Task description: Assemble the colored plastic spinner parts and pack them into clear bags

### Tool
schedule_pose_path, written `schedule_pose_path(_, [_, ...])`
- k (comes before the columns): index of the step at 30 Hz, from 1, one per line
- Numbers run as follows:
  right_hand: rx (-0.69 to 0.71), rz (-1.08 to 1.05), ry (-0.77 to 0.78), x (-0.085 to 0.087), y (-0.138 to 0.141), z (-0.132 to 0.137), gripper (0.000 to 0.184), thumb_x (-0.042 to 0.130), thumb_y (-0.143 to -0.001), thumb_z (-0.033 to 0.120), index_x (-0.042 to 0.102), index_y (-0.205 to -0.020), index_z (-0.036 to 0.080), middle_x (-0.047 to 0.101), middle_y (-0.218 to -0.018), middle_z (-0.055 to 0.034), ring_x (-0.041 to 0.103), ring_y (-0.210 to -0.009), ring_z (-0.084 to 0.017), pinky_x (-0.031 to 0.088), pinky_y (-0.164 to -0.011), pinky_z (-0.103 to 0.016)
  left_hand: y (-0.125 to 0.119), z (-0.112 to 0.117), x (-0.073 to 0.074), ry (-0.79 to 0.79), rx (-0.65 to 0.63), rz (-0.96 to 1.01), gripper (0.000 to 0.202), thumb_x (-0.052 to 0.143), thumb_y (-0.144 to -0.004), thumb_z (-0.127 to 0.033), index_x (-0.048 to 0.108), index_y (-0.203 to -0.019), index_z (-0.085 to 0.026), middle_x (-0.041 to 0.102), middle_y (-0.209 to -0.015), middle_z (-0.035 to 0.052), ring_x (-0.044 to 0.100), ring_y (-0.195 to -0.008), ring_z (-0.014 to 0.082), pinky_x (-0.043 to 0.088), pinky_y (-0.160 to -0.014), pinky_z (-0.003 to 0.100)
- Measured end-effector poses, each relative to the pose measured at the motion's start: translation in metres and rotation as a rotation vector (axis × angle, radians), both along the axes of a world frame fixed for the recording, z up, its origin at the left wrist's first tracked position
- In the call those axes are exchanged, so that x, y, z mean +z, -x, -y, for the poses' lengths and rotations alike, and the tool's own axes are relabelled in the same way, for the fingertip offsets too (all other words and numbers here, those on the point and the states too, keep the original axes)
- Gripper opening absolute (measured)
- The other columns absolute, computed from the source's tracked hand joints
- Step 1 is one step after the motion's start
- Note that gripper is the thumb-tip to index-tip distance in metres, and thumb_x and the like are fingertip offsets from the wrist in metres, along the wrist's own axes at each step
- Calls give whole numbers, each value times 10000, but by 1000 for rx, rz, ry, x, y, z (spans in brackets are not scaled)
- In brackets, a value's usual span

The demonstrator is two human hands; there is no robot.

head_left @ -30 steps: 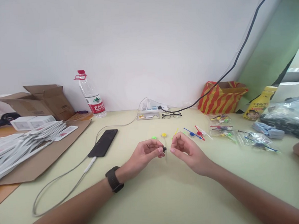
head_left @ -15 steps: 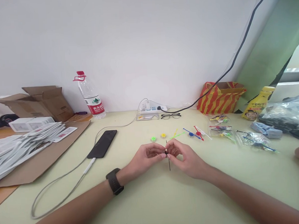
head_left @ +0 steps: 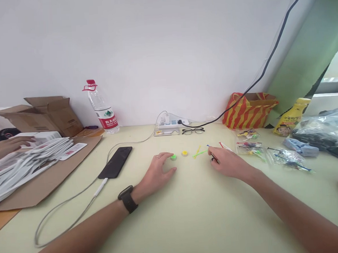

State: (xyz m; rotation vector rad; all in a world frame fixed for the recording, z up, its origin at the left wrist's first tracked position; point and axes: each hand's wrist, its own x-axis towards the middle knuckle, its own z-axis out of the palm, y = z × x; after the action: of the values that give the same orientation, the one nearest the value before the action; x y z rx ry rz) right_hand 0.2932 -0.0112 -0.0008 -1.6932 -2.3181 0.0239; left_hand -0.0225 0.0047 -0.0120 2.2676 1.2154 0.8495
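My left hand (head_left: 157, 172) lies flat on the pale green table (head_left: 191, 216) with fingers spread, fingertips beside a small green disc (head_left: 173, 157). A small yellow disc (head_left: 184, 153) sits just right of it. My right hand (head_left: 228, 163) rests further right, fingers curled round a thin black pin (head_left: 213, 159). A green stick (head_left: 200, 153) and a yellow stick (head_left: 198, 150) lie between my hands. Blue and red pins (head_left: 220, 143) peek out behind my right hand.
A black phone (head_left: 115, 161) on a cable lies left, beyond it a water bottle (head_left: 100, 106). Another person's hand (head_left: 6, 146) rests on white packets (head_left: 25, 162). Glasses (head_left: 193, 130), power strip (head_left: 170, 123), striped bag (head_left: 249, 108), small plastic bags (head_left: 250, 146).
My hands, joined on the black pin piece at the centre, have parted. The left went flat beside the green disc; the right carried the black pin rightward. A person's hand appeared at left.
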Motion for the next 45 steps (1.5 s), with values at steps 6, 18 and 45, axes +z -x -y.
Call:
schedule_pose_path(6, [-184,259,-147,-2,-7,-3,291,479,-839,-25,558,-1017,192,662,-969,-112,601,-850,-261,344,-650,-346,-2,4,-1,31,-30,-18,509,675,-926,-352,593,-1411,-223,604,-1443,114,462,-1399,330,398,-1158,508])
schedule_pose_path(18, [80,274,-241,-13,21,-4,229,449,-1008,92,656,-1038,185,663,-1061,-119,546,-1019,-287,390,-926,-428,-5,16,4,-60,-259,-25,413,646,-964,-276,636,-1377,-281,656,-1306,97,559,-1287,289,460,-1119,464])
schedule_pose_path(45, [313,-826,282,5,64,37,123,470,-1047,295,527,-958,233,517,-836,18,457,-720,-156,373,-631,-294,-24,20,1,452,-279,435,266,767,-901,-396,707,-1024,-168,745,-1033,75,703,-936,206,576,-878,348])
